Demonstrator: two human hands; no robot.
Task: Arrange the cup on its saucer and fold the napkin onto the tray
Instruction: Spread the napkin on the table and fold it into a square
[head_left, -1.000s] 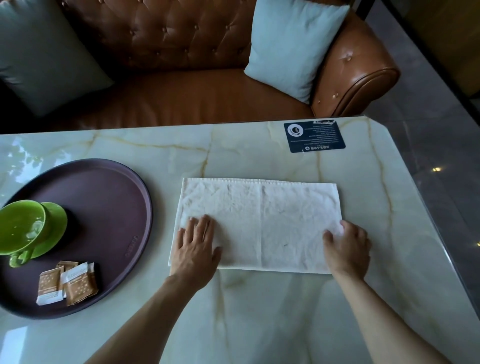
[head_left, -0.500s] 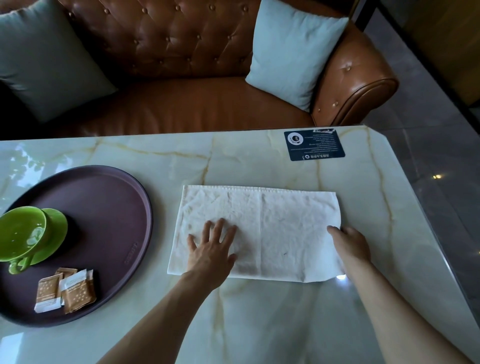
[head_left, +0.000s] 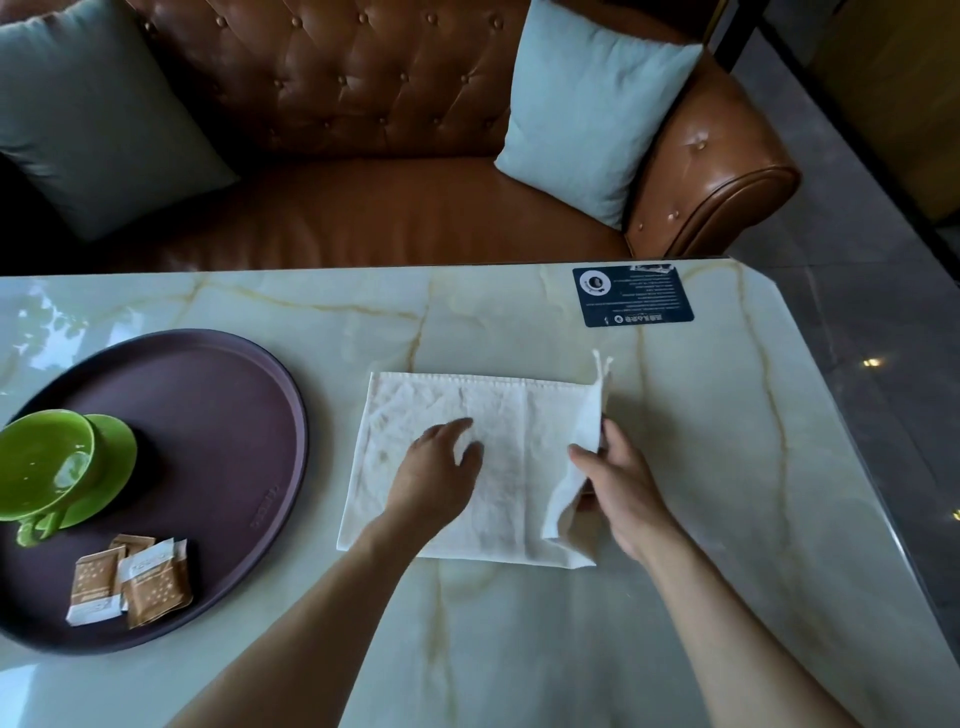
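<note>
Two edges are cut off at the frame's left: the tray (head_left: 280, 431) rim and the green cup (head_left: 44, 470). I cannot tell whether the cup sits square on its saucer (head_left: 111, 467); it seems tipped toward the camera. Sachets (head_left: 132, 582) lie on the tray near its front rim. My left hand (head_left: 436, 475) rests flat and unclenched on the napkin (head_left: 498, 467), which lies on the table (head_left: 519, 649) beside the tray. My right hand (head_left: 623, 493) pinches the napkin's lifted right edge; its fingertips are partly hidden.
</note>
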